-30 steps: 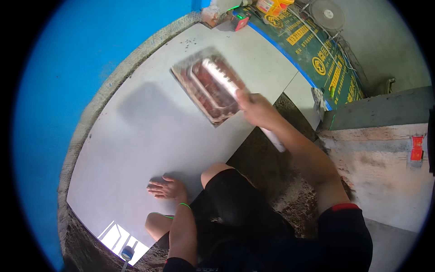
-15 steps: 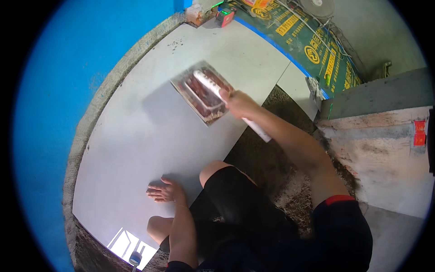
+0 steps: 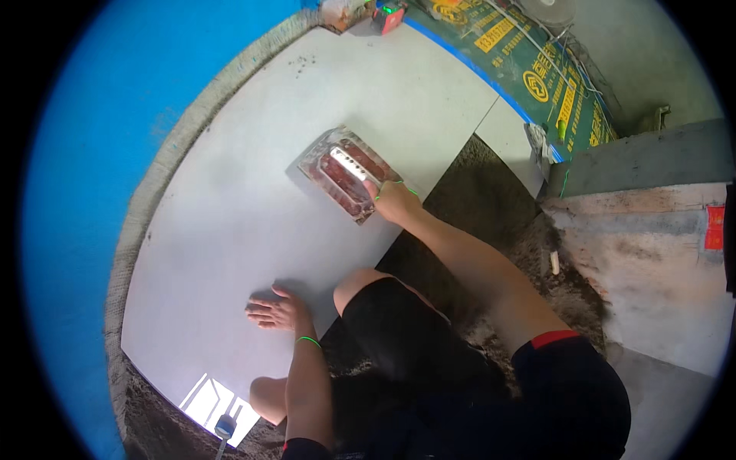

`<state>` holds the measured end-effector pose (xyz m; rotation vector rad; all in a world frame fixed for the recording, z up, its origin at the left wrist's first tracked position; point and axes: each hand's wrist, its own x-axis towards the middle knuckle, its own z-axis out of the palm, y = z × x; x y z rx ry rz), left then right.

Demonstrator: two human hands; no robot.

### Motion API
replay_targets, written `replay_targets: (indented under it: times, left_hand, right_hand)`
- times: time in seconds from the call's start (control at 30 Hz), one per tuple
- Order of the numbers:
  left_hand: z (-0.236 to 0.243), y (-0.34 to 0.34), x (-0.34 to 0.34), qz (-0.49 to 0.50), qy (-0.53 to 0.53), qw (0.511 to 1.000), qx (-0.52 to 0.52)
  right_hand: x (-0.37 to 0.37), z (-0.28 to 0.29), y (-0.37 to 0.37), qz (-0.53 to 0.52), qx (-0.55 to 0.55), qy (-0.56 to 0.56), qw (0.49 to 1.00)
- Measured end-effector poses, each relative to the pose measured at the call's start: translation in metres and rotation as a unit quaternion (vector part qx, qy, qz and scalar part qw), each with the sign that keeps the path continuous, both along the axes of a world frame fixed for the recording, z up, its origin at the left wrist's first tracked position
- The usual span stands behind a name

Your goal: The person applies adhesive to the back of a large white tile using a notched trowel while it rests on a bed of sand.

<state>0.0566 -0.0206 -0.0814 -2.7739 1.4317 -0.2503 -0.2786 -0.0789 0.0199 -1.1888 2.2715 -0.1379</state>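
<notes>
A large pale grey tile (image 3: 218, 230) lies before me. My right hand (image 3: 394, 201) grips the handle of a rectangular float (image 3: 368, 161), with fingers wrapped round its near end. The float has a reddish, smeared back and a pale handle with a row of dark holes. It is over the tile's middle; whether its face touches the tile cannot be seen. My left hand (image 3: 277, 308) rests flat on the tile near my knees, fingers spread, holding nothing. Green laser light crosses both my wrists.
A red laser level (image 3: 388, 18) stands at the far end. Dark mortar (image 3: 491, 180) borders the tile on the right, with a small pale piece (image 3: 554, 262) on it. A blue wall (image 3: 84, 192) curves along the left. Green printed sheeting (image 3: 529, 69) covers the far right.
The float and my right hand have come lower, and the float's shadow is closer to it. A white strip beneath my right wrist is gone from there. My left hand stays on the tile.
</notes>
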Motion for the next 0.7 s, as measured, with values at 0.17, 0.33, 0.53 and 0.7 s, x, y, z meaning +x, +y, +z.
replay_targets:
  times: [0.17, 0.33, 0.53, 0.7]
  left_hand:
    - [0.008, -0.015, 0.029, -0.073, 0.042, 0.996, 0.011]
    - [0.082, -0.086, 0.142, -0.151, 0.152, 0.954, 0.21]
    - [0.053, -0.019, 0.253, -0.184, 0.13, 0.957, 0.18]
    - [0.037, 0.033, 0.269, -0.189, 0.085, 0.977, 0.056]
  right_hand:
    - [0.041, -0.013, -0.039, 0.082, -0.07, -0.022, 0.994]
    - [0.052, -0.013, 0.018, -0.015, 0.007, -0.328, 0.944]
    - [-0.007, 0.003, 0.019, 0.061, -0.101, -0.12, 0.986]
    - [0.068, 0.187, -0.035, 0.008, -0.083, -0.241, 0.967]
